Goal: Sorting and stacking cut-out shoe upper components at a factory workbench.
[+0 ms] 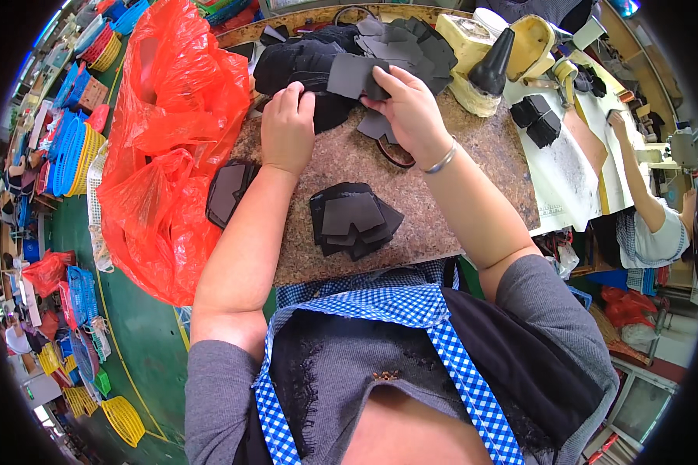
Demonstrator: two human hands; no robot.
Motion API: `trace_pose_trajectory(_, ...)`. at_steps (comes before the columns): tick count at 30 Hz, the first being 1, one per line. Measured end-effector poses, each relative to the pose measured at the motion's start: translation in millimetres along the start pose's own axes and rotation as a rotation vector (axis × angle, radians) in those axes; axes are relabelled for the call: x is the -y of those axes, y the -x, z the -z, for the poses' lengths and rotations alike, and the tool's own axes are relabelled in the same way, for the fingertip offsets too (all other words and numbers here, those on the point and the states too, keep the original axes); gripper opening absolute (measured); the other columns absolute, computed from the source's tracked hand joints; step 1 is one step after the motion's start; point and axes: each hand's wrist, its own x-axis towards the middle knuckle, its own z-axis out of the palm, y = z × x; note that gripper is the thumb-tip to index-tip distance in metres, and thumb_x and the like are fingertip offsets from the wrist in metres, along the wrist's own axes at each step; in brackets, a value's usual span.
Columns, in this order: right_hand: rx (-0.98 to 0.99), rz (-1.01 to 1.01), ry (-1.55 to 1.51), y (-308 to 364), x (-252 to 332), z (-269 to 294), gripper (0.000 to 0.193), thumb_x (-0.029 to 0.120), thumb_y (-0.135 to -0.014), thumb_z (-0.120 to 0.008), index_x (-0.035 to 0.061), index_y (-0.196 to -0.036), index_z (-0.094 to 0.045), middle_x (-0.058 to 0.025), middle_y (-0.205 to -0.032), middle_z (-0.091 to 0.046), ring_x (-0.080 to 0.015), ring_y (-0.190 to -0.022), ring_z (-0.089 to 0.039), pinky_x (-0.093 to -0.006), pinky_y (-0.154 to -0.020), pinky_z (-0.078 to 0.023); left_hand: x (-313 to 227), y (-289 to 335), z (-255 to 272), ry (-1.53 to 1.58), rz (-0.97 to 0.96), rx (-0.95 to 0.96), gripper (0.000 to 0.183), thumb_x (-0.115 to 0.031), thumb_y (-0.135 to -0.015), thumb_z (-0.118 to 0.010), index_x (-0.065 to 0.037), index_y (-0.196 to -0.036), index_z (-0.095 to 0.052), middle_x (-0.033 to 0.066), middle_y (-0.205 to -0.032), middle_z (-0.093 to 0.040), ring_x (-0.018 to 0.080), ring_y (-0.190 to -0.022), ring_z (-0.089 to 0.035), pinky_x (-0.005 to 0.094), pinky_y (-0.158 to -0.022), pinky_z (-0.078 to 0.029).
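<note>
My right hand [412, 116], with a silver bangle at the wrist, pinches a flat dark grey cut piece [351, 76] between thumb and fingers. The piece hangs over a heap of black material [302, 62] at the far side of the work board. Left of it, my left hand [288, 128] is closed at the heap's near edge, fingers curled; what they hold, if anything, is hidden. Overlapping loose grey pieces [415, 46] spread behind my right hand. Nearer to me lies a small stack of notched dark pieces [355, 221]. Another dark stack [229, 190] sits by my left forearm.
A big red plastic bag [171, 147] drapes over the board's left side. At the back right stand a black cone [492, 62] and a yellowish tub [530, 46]. A tied black bundle [537, 120] rests on white sheets [554, 174]. Another person's arm [636, 170] reaches in at the right.
</note>
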Motion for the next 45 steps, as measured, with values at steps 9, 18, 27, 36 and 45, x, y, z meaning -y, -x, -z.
trace_pose_trajectory(9,-0.024,-0.048,-0.086,-20.7,2.3,-19.1,0.017,0.014,-0.098,-0.057,0.0000,-0.107,-0.059,-0.0076,-0.101,-0.065,-0.0165,-0.089,-0.063,-0.0353,-0.079,-0.055,10.3,-23.5,14.5,0.286,0.179,0.245,0.012,-0.003,-0.071,-0.068,-0.007,-0.080,-0.061,0.0107,-0.088,-0.059,0.0319,-0.091,-0.057,0.0417,-0.081,-0.047)
trace_pose_trajectory(18,0.074,-0.182,-0.055,-16.9,-11.6,-10.3,0.017,0.014,-0.096,-0.059,-0.0010,-0.104,-0.061,-0.0091,-0.097,-0.065,-0.0194,-0.083,-0.064,-0.0324,-0.075,-0.056,-33.0,-3.1,103.3,1.012,0.627,0.257,0.020,-0.006,-0.085,-0.068,0.001,-0.103,-0.059,0.0122,-0.087,-0.068,0.0187,-0.083,-0.066,0.0311,-0.076,-0.051)
trace_pose_trajectory(27,0.050,-0.146,0.403,64.8,-0.7,26.1,0.021,0.017,-0.092,-0.066,-0.0003,-0.105,-0.068,0.0032,-0.083,-0.063,-0.0032,-0.067,-0.054,-0.0184,-0.059,-0.044,-64.7,54.5,110.7,0.745,0.560,0.196,0.046,-0.017,-0.078,-0.079,-0.002,-0.115,-0.056,0.0100,-0.114,-0.060,0.0207,-0.100,-0.059,0.0321,-0.084,-0.047)
trace_pose_trajectory(36,0.309,0.098,0.929,94.5,-25.2,25.1,0.039,0.013,-0.075,-0.081,0.0007,-0.106,-0.062,-0.0036,-0.068,-0.060,-0.0117,-0.061,-0.057,-0.0258,-0.059,-0.048,-85.9,72.0,110.3,1.123,0.965,0.483,0.037,-0.005,-0.089,-0.068,0.000,-0.116,-0.044,0.0013,-0.078,-0.064,0.0013,-0.064,-0.052,0.0173,-0.056,-0.039)
trace_pose_trajectory(45,0.330,0.835,1.258,92.7,-32.1,24.6,0.044,0.005,-0.065,-0.077,0.0056,-0.105,-0.061,-0.0054,-0.071,-0.061,-0.0282,-0.074,-0.062,-0.0384,-0.073,-0.051,-92.7,62.3,114.1,0.509,0.733,0.630,0.037,-0.012,-0.082,-0.071,-0.001,-0.111,-0.051,0.0078,-0.070,-0.058,0.0267,-0.062,-0.060,0.0372,-0.058,-0.048)
